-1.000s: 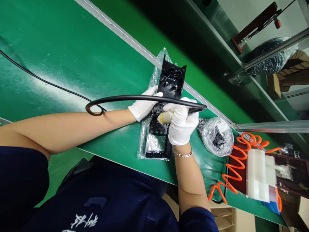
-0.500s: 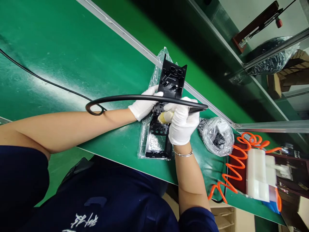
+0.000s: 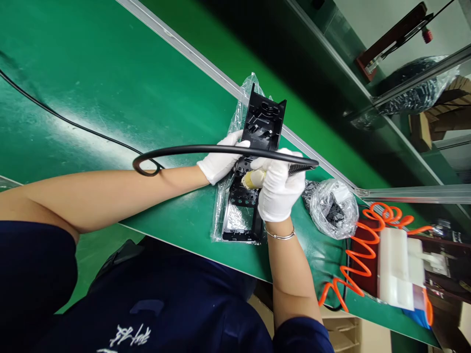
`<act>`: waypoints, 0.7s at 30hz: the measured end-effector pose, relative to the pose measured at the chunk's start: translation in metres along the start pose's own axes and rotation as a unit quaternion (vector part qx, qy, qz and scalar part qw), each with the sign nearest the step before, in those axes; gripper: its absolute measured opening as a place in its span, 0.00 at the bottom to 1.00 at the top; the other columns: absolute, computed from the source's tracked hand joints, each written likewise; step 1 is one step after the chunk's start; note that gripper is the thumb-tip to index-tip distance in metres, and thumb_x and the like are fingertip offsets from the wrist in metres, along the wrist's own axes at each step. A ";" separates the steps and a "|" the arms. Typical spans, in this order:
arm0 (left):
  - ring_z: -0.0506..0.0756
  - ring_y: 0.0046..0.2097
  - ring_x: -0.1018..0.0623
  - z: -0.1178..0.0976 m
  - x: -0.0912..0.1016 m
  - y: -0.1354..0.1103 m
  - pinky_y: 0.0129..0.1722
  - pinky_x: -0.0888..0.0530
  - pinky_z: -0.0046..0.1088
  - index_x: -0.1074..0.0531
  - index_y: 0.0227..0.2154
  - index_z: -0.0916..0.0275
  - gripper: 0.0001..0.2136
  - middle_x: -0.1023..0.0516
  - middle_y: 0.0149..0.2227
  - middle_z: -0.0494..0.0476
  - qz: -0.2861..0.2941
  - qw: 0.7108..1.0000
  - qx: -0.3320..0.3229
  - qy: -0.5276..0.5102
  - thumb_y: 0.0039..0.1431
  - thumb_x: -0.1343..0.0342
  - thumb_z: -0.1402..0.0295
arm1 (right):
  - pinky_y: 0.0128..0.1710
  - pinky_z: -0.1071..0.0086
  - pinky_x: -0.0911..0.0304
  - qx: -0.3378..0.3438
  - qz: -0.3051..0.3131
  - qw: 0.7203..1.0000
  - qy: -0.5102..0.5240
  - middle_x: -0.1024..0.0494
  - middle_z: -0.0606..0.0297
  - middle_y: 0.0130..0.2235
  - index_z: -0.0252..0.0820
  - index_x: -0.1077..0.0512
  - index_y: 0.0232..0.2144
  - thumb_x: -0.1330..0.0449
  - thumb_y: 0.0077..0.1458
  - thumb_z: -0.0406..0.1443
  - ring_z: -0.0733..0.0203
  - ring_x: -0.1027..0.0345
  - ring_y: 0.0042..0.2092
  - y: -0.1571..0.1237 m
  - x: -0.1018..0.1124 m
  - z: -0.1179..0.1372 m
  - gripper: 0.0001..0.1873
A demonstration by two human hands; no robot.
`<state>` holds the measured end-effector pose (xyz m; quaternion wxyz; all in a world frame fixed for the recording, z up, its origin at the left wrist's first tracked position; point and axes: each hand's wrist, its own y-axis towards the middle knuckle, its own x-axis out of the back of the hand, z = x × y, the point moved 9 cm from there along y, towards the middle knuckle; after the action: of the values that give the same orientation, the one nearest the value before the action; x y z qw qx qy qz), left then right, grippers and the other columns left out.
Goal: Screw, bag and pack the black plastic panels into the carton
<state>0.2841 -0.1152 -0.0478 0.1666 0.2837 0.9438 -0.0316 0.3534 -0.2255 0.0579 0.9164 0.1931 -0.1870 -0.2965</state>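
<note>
A long black plastic housing (image 3: 262, 122) with ribs, holes and a rectangular window lies over a clear plastic bag (image 3: 220, 208) on the green table. My left hand (image 3: 221, 159), white-gloved, grips the housing's left edge, thumb on top. In my gloved right hand (image 3: 277, 189) is a corded hand tool (image 3: 253, 179) with a pale yellow front end, which points down-left at the holed middle of the housing. Whether its tip touches the plastic I cannot tell. The tool's thick black cable (image 3: 206, 148) loops across above both hands and off to the left.
Right of my right hand sits an open clear bag (image 3: 333, 208) with black parts inside. Beyond it are a coiled orange air hose (image 3: 358, 257) and white plastic bins (image 3: 395, 267). A metal rail (image 3: 184, 46) runs along the table's far side.
Both hands, the tool and the housing keep the same positions to each other. The whole view has shifted very slightly.
</note>
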 end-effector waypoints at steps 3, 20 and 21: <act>0.61 0.56 0.24 -0.005 -0.004 -0.002 0.63 0.31 0.42 0.26 0.48 0.64 0.21 0.22 0.54 0.63 0.019 1.000 -0.005 0.019 0.57 0.41 0.55 | 0.32 0.66 0.34 -0.008 -0.001 1.000 -0.024 0.29 0.68 0.26 0.43 0.34 0.29 0.45 0.64 0.52 0.64 0.33 0.27 -0.001 0.001 -0.004 0.21; 0.63 0.56 0.25 -0.002 -0.007 -0.005 0.62 0.31 0.45 0.29 0.51 0.63 0.24 0.22 0.54 0.65 0.020 0.999 0.027 -0.007 0.58 0.42 0.53 | 0.35 0.65 0.39 0.007 0.004 1.000 0.024 0.28 0.68 0.28 0.42 0.32 0.25 0.41 0.63 0.41 0.62 0.32 0.31 -0.003 0.004 -0.013 0.15; 0.63 0.56 0.25 -0.002 -0.007 -0.005 0.62 0.31 0.45 0.29 0.51 0.63 0.23 0.22 0.54 0.65 0.019 0.999 0.028 -0.009 0.58 0.41 0.53 | 0.34 0.65 0.39 0.009 0.005 1.000 0.020 0.28 0.68 0.28 0.42 0.32 0.25 0.41 0.63 0.41 0.62 0.32 0.31 -0.003 0.004 -0.013 0.15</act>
<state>0.2863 -0.1228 -0.0436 0.1677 0.3058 0.9354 -0.0578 0.3610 -0.2266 0.0463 0.9195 0.2064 -0.1726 -0.2867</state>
